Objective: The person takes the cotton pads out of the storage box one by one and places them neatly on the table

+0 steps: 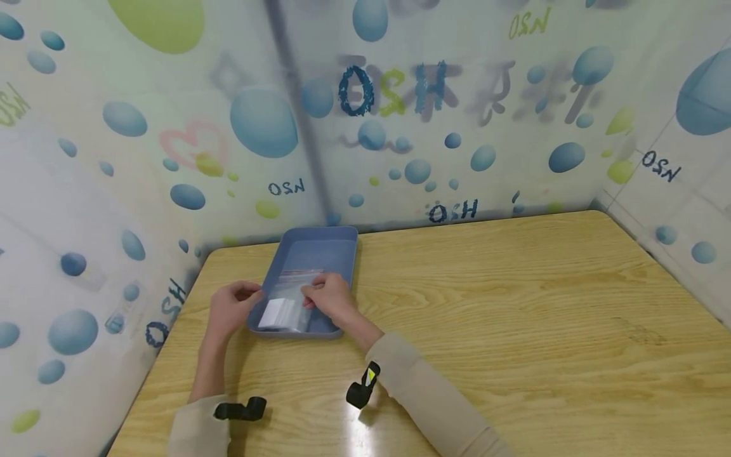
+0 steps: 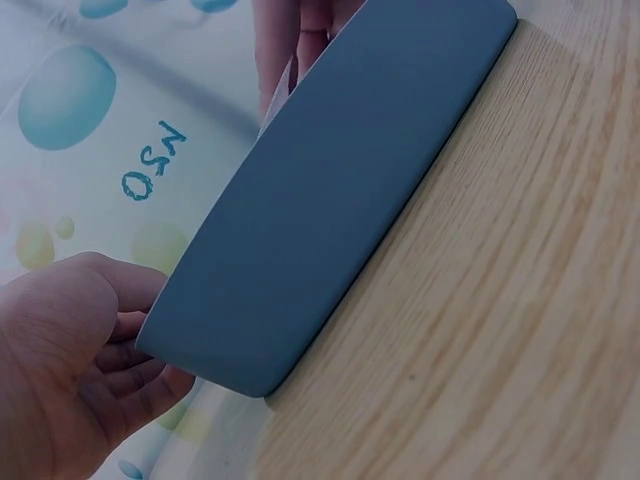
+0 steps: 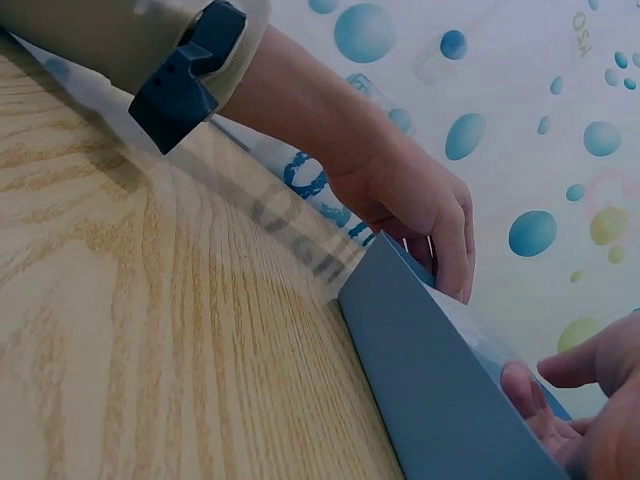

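Observation:
A blue tray (image 1: 320, 247) lies on the table toward the left. Inside it is a clear zip bag (image 1: 291, 285) with a red line along its top and white rectangular pieces (image 1: 278, 313) in its lower part. At the tray's left rim is my left hand (image 1: 231, 309); in the left wrist view its thumb and curled fingers (image 2: 150, 390) hold that wall near the front corner. My right hand (image 1: 333, 297) reaches over the right rim and pinches the bag's right side. From the left wrist view, part of the bag (image 2: 278, 112) shows above the rim by the right fingers.
The wooden table (image 1: 485, 317) extends far to the right of the tray. Behind the tray stands a pale wall covering (image 1: 400, 152) with blue and green bubble prints, and it continues on both sides. Black wrist cameras (image 1: 245, 409) sit on both beige sleeves.

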Demonstrator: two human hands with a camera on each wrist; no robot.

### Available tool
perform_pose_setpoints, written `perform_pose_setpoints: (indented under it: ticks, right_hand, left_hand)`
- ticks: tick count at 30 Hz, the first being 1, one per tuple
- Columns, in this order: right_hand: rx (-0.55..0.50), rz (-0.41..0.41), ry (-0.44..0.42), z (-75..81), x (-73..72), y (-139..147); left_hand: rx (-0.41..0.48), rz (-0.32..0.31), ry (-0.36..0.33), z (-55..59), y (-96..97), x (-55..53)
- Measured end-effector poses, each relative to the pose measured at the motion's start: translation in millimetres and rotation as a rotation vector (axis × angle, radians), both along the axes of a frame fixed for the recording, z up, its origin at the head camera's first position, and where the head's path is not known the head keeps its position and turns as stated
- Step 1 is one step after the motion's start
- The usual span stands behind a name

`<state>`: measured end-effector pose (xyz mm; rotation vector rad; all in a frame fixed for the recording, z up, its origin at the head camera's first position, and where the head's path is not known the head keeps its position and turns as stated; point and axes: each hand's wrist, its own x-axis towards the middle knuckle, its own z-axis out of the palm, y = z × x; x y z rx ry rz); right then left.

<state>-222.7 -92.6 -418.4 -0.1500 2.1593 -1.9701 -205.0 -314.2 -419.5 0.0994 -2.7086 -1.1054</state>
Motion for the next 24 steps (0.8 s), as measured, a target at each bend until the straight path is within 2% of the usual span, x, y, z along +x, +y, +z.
perform_pose_setpoints:
  ticks: [4,7,18,24]
  right_hand:
    - [-0.06,-0.006,-0.008,-3.2,0.6,-3.0]
    - [-0.058,-0.027,0.017,-4.1,1.1,-5.2]
    - [0.115,-0.027,0.188,-2.3,3.7,-4.7]
    - [0.115,-0.02,0.27,-3.4,5.6,-2.2]
  left_hand:
    - [0.002,0.0,-0.001,-0.5,-0.2,0.1]
    - [0.003,0.0,0.002,-0.1,-0.1,0.4]
    - [0.006,0.005,-0.001,0.2,-0.2,0.5]
    - [0.013,0.004,-0.008,0.8,0.0,1.2]
